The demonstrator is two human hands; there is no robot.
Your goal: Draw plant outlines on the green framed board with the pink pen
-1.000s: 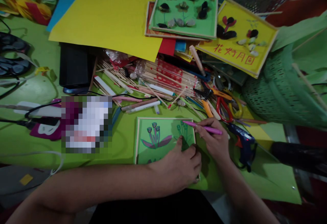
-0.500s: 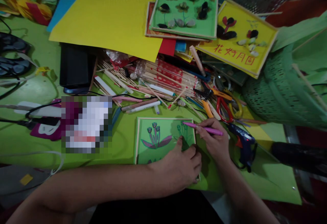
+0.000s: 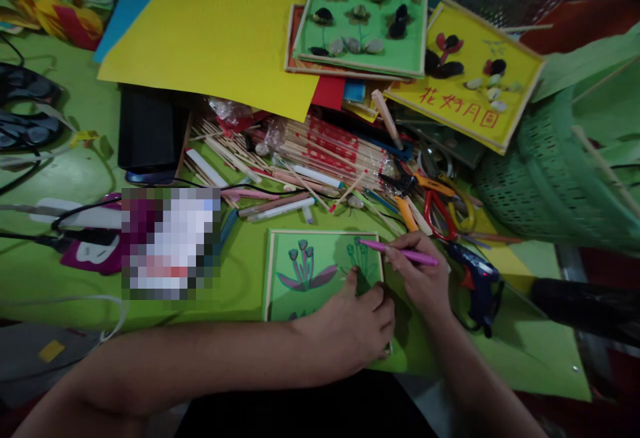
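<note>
A small green framed picture (image 3: 305, 271) with drawn flowers lies on the green table sheet (image 3: 240, 271) in front of me. My left hand (image 3: 350, 328) rests flat on its lower right part, pressing it down. My right hand (image 3: 417, 275) grips a pink pen (image 3: 397, 251), whose tip touches the drawn plant near the picture's upper right corner. The picture's lower right part is hidden under my left hand.
Behind the picture lie several wooden sticks (image 3: 325, 148), pens, and orange and red scissors (image 3: 435, 198). A blue glue gun (image 3: 477, 278) lies right of my right hand. Yellow paper (image 3: 215, 38), two framed stone pictures (image 3: 363, 25) (image 3: 467, 71) and a green basket (image 3: 545, 171) stand farther off.
Almost nothing has moved; the pen tip has shifted very slightly on the drawn plant while my left hand stays on the picture.
</note>
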